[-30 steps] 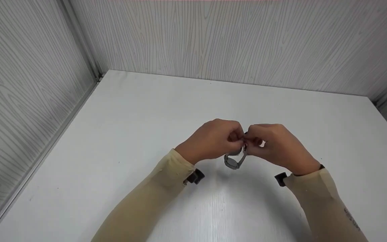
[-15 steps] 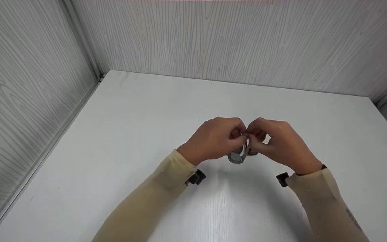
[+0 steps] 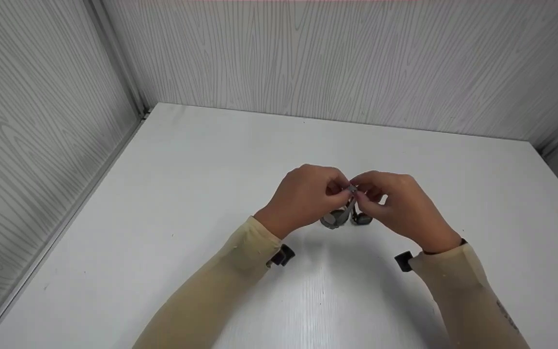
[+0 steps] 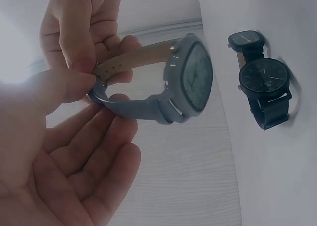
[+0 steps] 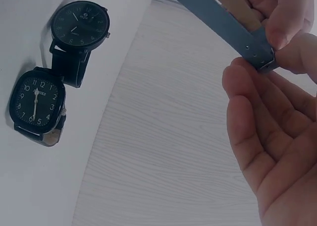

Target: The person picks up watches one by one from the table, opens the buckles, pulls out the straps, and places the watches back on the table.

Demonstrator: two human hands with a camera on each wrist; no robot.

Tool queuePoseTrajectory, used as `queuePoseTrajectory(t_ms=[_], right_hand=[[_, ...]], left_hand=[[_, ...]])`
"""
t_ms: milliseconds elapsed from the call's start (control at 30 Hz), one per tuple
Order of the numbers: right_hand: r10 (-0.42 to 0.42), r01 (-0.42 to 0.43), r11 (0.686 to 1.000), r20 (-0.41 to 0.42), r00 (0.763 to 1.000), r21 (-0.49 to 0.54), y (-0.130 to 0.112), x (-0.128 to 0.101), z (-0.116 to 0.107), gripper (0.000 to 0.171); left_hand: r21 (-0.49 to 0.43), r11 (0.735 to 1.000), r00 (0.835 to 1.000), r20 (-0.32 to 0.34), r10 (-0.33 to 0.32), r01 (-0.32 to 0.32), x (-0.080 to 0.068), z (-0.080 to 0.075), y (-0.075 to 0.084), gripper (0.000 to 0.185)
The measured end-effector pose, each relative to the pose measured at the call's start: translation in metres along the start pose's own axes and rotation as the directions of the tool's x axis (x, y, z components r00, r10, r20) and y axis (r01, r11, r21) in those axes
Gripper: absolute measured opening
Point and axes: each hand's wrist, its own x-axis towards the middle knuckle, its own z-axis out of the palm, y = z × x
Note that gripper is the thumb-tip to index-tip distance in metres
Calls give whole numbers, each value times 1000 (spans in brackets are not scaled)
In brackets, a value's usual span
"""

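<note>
While left hand (image 3: 303,198) and right hand (image 3: 401,203) pinch its strap (image 4: 131,109) between them, grey watch (image 4: 196,80) hangs looped just below both.

Blue-grey watch strap (image 4: 132,109) with tan lining (image 4: 143,57), dial (image 4: 199,80) perhaps grey-green; two white-marked black watches (image 5: 80,24) (image 5: 37,101); grey wood-grain wall (image 3: 284,58).

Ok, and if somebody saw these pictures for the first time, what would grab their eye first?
Most likely the gray-blue watch, held in a loop with its strap pinched between the left hand and the right hand. After that, probably the round black watch and the squarish black watch, lying close together on the white table.
</note>
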Motion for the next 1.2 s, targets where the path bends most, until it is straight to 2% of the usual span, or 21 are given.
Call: queuePoseTrajectory(t_ms=[100,267,533,933,1200], right_hand=[[1,-1,1000,23,1000,-26,0,0,0,19],[2,1,998,43,999,-64,2,0,0,18],[51,-44,995,72,996,-94,0,-1,1,19],[52,-48,998,88,995,-42,-1,-1,1,19],[73,-69,997,101,992,-44,1,-1,1,20]], left_hand=[[33,999,1000,4,17,-18,0,0,0,13],[39,999,999,23,34,-34,0,0,-1,11],[31,999,998,57,27,-28,0,1,-1,10],[-5,1000,993,113,27,-26,-1,0,-2,5],[-9,999,994,105,33,-32,0,3,-2,8]])
